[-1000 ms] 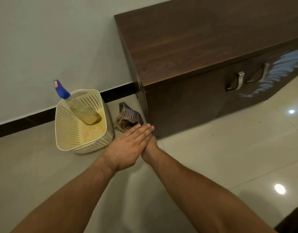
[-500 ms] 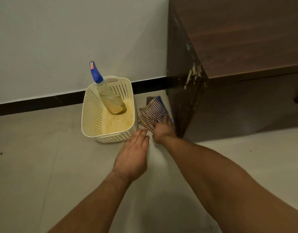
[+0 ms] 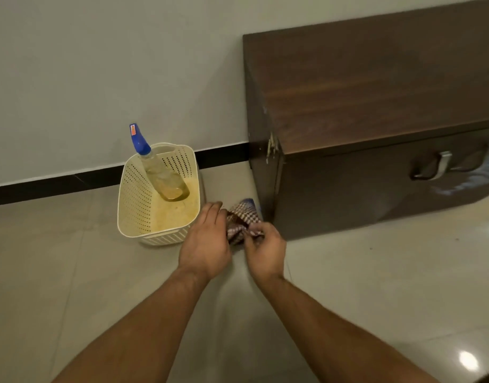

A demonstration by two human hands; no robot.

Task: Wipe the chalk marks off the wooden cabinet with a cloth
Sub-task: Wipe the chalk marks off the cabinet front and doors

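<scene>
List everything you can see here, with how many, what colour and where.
cabinet: one, dark brown, against the wall at right
handles: two, silver, cabinet front
chalk marks: one patch, whitish, cabinet front by the handles
basket: one, cream, on the floor left of the cabinet
bottle: one, clear with blue spray top, leaning in the basket
cloth: one, checked, between basket and cabinet
skirting: one strip, black, foot of the wall
floor: pale tiles
wall: pale grey
left hand: one, touches the cloth
right hand: one, pinches the cloth
</scene>
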